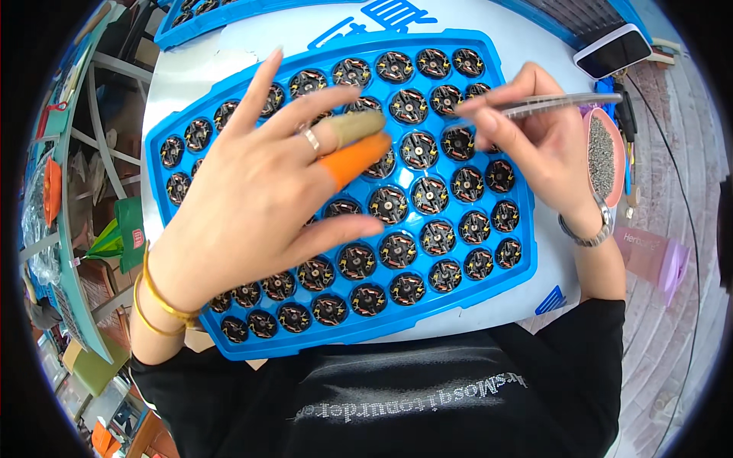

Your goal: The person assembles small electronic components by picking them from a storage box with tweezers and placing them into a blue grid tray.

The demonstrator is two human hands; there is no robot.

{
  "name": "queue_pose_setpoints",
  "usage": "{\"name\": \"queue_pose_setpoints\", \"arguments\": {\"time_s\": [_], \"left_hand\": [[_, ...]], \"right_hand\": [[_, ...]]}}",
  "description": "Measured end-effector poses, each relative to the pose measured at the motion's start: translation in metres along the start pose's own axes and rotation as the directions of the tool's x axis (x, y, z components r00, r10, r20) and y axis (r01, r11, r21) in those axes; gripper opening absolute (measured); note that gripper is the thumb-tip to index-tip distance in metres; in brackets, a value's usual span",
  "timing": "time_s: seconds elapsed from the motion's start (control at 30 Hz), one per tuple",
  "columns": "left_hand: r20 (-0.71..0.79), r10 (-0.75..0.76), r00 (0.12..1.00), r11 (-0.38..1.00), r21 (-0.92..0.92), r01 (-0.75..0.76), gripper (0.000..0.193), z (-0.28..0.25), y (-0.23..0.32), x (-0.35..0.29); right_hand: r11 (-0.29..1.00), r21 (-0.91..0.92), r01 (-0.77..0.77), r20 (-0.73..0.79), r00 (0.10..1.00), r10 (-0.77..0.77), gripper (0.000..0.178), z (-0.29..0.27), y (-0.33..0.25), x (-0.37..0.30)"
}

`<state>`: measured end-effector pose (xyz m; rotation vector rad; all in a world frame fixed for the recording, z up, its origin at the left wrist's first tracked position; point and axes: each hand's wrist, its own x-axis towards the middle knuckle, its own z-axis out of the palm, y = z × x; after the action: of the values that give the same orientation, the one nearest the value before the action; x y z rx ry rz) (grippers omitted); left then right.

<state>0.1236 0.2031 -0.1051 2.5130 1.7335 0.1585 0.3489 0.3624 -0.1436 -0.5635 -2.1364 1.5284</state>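
Note:
A blue plastic tray (427,311) lies in front of me, its round pockets holding many black disc-shaped parts (418,149) with copper-coloured and yellow bits on them. My left hand (263,172) hovers over the left and middle of the tray, fingers spread and holding nothing. Two of its fingers wear covers, one olive and one orange, and it hides several discs. In my right hand (546,137), above the tray's right side, metal tweezers (569,101) are pinched between thumb and fingers. Their tips are blurred near the discs at upper right; whether they grip anything cannot be made out.
A pink bowl (602,156) of small grey pieces stands to the right of the tray. Beyond it lie a phone (613,52) and a dark cable (672,153). More blue trays (221,15) sit at the far edge. A cluttered shelf (92,259) is on the left.

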Motion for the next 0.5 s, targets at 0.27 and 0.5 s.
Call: {"name": "queue_pose_setpoints", "arguments": {"time_s": [0.27,0.5], "left_hand": [[-0.031,0.032,0.999,0.999,-0.023,-0.033,0.074,0.024,-0.004,0.018],[-0.022,-0.003,1.000,0.996,-0.085,0.001,0.076,0.021,-0.007,0.015]], "right_hand": [[0.999,-0.006,0.038,0.057,0.998,-0.038,0.017,0.007,0.025,0.043],[0.994,0.063,-0.088,0.069,0.994,0.084,0.017,0.008,0.023,0.049]]}}
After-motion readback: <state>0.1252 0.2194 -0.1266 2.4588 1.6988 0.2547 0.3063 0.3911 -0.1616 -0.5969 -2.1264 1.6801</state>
